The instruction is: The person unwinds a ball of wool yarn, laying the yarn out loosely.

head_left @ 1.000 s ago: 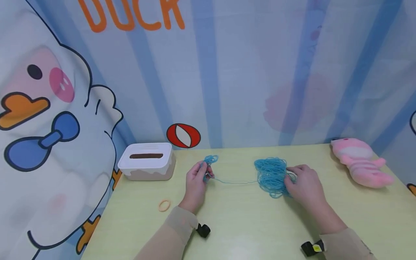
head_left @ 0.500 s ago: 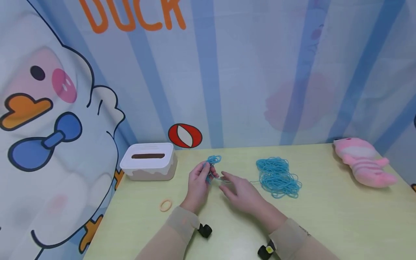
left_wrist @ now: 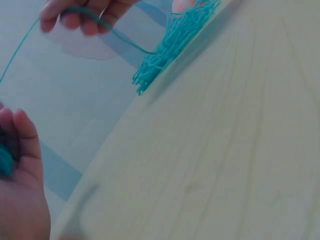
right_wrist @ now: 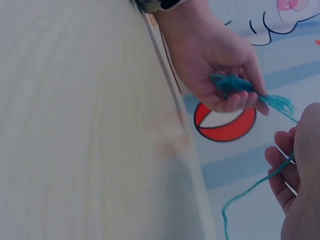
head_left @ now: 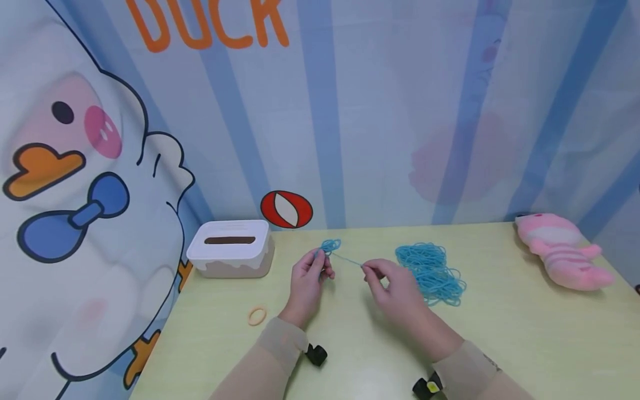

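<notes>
A small looped bundle of blue yarn (head_left: 330,245) is gripped in my left hand (head_left: 306,283), loops poking out beyond the thumb. In the right wrist view the bundle (right_wrist: 232,85) lies across the curled fingers of that hand. My right hand (head_left: 397,289) pinches a single strand (head_left: 347,259) between thumb and fingertips, and the strand runs taut from the bundle. From the right hand the strand (left_wrist: 122,39) continues in the left wrist view to a larger loose heap of blue yarn (head_left: 437,275) on the table. The right hand partly covers that heap's left edge in the head view.
A white and beige tissue box (head_left: 230,250) stands at the table's back left. In front of it lies a small pale orange ring (head_left: 257,315). A pink plush toy (head_left: 565,253) lies at the back right. A printed curtain (head_left: 380,111) hangs behind the table (head_left: 525,339).
My right hand has left the larger yarn heap, moved left towards the left hand, then drawn slightly back right with the strand pinched. The left hand keeps its grip on the bundle.
</notes>
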{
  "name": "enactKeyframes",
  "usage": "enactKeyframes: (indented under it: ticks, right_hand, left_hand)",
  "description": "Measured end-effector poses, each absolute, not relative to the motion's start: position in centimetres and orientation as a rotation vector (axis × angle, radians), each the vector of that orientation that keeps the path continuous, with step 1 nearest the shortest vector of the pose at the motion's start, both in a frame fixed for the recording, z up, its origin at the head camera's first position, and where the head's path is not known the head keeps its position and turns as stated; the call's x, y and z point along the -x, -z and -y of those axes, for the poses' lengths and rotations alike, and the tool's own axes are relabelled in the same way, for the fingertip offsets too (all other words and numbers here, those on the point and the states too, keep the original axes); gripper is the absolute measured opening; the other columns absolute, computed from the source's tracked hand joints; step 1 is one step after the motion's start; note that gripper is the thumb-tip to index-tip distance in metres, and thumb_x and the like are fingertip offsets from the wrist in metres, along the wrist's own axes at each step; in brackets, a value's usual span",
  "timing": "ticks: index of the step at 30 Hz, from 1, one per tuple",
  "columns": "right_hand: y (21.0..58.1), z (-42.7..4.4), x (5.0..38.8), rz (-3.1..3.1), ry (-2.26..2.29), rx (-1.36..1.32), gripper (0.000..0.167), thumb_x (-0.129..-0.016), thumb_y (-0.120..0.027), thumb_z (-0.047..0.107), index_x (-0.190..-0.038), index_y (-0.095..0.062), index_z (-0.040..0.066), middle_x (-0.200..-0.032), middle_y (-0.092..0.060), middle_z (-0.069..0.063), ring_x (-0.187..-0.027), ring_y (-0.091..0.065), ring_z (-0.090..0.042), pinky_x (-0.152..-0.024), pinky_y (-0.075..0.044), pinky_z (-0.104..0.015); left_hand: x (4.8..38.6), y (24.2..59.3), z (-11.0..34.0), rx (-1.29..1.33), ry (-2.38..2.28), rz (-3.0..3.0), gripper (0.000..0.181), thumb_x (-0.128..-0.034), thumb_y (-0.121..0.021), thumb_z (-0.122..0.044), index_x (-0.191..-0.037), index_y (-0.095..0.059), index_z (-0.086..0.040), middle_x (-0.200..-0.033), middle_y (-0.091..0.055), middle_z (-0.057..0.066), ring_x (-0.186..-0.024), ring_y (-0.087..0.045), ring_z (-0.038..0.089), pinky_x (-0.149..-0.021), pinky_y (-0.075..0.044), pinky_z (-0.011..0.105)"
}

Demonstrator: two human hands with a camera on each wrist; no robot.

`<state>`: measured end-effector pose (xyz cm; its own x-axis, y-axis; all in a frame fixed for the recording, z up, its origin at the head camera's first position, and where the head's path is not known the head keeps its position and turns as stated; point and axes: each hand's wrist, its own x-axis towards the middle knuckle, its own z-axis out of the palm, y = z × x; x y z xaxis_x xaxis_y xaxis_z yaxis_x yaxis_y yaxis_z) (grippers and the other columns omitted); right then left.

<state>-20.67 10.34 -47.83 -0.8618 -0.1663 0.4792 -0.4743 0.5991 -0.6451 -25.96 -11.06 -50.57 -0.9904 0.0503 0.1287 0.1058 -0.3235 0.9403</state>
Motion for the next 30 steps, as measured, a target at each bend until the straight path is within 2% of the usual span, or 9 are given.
enactKeyframes:
  ticks: [6, 10, 15, 18, 21, 24, 27, 30]
  right_hand:
    - [48.0, -14.1, 20.5, 2.232, -1.067, -0.528, 0.009, -0.101, -0.075, 0.005, -0.109, -0.079, 0.008, -0.086, -0.078, 0.003, -0.077, -0.072, -0.009, -0.062, -0.055, -0.023]
    - [48.2, -16.5, 20.3, 2.13, -1.052, -0.496, 0.012, -0.096, -0.076, -0.002, -0.106, -0.079, 0.002, -0.085, -0.077, -0.001, -0.076, -0.068, -0.006, -0.066, -0.054, -0.017]
    - [48.0, -19.3, 19.9, 2.125, -1.027, -0.347, 0.009, -0.095, -0.077, 0.0, -0.104, -0.08, 0.0, -0.084, -0.077, -0.006, -0.079, -0.062, 0.005, -0.073, -0.051, -0.01]
    - [47.9, -20.8, 19.5, 2.198, -1.031, -0.25, 0.01, -0.099, -0.075, 0.005, -0.107, -0.08, 0.002, -0.087, -0.078, -0.007, -0.082, -0.056, 0.015, -0.071, -0.048, -0.008]
    - [47.9, -22.2, 19.3, 2.294, -1.004, -0.171, 0.013, -0.103, -0.073, 0.012, -0.111, -0.08, 0.005, -0.092, -0.08, -0.008, -0.085, -0.061, 0.01, -0.07, -0.049, -0.008]
    - [47.9, -23.4, 19.2, 2.393, -0.938, -0.106, 0.017, -0.104, -0.072, 0.018, -0.113, -0.081, 0.006, -0.1, -0.081, -0.009, -0.089, -0.073, -0.01, -0.073, -0.055, -0.018]
    - [47.8, -24.5, 19.3, 2.51, -0.863, -0.06, 0.023, -0.106, -0.069, 0.022, -0.116, -0.081, 0.005, -0.107, -0.081, -0.015, -0.094, -0.077, -0.032, -0.078, -0.063, -0.041]
    - [47.9, -25.2, 19.5, 2.665, -0.796, -0.032, 0.031, -0.108, -0.066, 0.026, -0.119, -0.082, 0.003, -0.117, -0.079, -0.023, -0.101, -0.076, -0.043, -0.084, -0.062, -0.06]
  left_hand:
    - [26.0, 50.6, 11.0, 0.204, 2.497, 1.827, 0.024, -0.1169, -0.055, -0.022, -0.098, -0.064, -0.01, -0.085, -0.059, -0.001, -0.076, -0.059, 0.012, -0.074, -0.058, 0.024]
    - [26.0, 50.6, 11.0, 0.2, 2.493, 1.821, 0.024, -0.117, -0.054, -0.021, -0.098, -0.064, -0.01, -0.086, -0.059, -0.001, -0.076, -0.059, 0.013, -0.074, -0.058, 0.024]
    - [26.0, 50.6, 11.1, 0.168, 2.501, 1.806, 0.024, -0.1171, -0.054, -0.021, -0.1, -0.064, -0.008, -0.09, -0.06, 0.0, -0.079, -0.06, 0.013, -0.076, -0.059, 0.025]
    - [26.0, 50.6, 11.1, 0.16, 2.504, 1.789, 0.023, -0.1171, -0.054, -0.02, -0.101, -0.065, -0.008, -0.091, -0.06, 0.001, -0.08, -0.06, 0.013, -0.077, -0.059, 0.025]
    - [26.0, 50.5, 11.2, 0.161, 2.505, 1.771, 0.022, -0.1168, -0.054, -0.019, -0.101, -0.066, -0.01, -0.091, -0.061, 0.001, -0.08, -0.06, 0.013, -0.077, -0.06, 0.024]
    - [26.0, 50.4, 11.2, 0.164, 2.492, 1.769, 0.023, -0.1166, -0.054, -0.019, -0.1, -0.067, -0.01, -0.09, -0.063, 0.0, -0.08, -0.061, 0.013, -0.077, -0.06, 0.024]
    - [26.0, 50.4, 11.2, 0.164, 2.479, 1.771, 0.024, -0.1168, -0.054, -0.019, -0.101, -0.068, -0.009, -0.091, -0.064, 0.0, -0.081, -0.063, 0.012, -0.078, -0.061, 0.024]
    - [25.9, 50.4, 11.3, 0.162, 2.463, 1.788, 0.024, -0.117, -0.054, -0.02, -0.101, -0.069, -0.009, -0.091, -0.064, 0.0, -0.081, -0.064, 0.012, -0.079, -0.062, 0.023]
